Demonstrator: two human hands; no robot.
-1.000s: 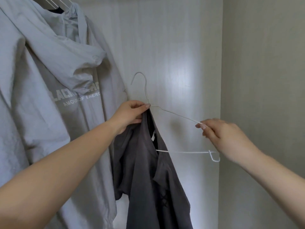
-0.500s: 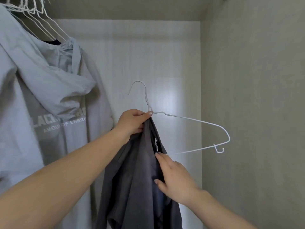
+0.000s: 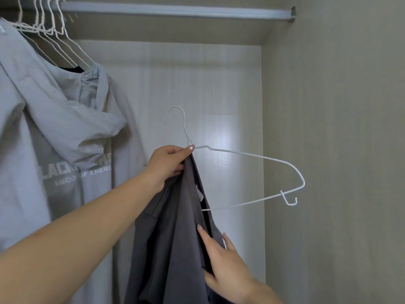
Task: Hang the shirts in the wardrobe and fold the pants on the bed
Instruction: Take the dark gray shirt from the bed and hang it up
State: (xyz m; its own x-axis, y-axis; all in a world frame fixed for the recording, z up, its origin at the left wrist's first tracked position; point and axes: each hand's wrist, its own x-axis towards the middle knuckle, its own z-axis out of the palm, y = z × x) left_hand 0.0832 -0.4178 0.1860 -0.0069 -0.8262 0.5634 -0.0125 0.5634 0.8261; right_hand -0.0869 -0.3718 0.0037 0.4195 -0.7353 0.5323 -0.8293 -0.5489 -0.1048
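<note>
- Dark grey cloth, the shirt (image 3: 175, 233), hangs from the left half of the white wire hanger (image 3: 252, 159). The right half of the hanger is bare and sticks out toward the side wall of the wardrobe (image 3: 339, 150).
- The shirt and the hanger are below the wardrobe rail (image 3: 175, 10) and well apart from it, so the shirt is not yet hung.
- The step in hand, as I judge it, is to bring the shirt over the bare right shoulder of the hanger. To do it well, the neck opening should be found first and pulled over the wire end. Pulling low on the body of the cloth would only drag the shirt off the left side.
- The small hook at the right end of the hanger can catch the cloth, so the cloth should be lifted over it, not dragged.
- Only when both shoulders sit evenly should the hanger go up to the rail, to the right of the grey hooded jacket (image 3: 54, 161).
- The left hand (image 3: 168, 163) is at the neck of the hanger, just under its hook. Its fingers are curled and pinch the wire and the top of the shirt together. The forearm rises from the lower left.
- The right hand (image 3: 223, 264) is lower, under the bottom bar of the hanger. Its fingers are nearly straight and lie flat on the shirt; it grips nothing that I can see.
</note>
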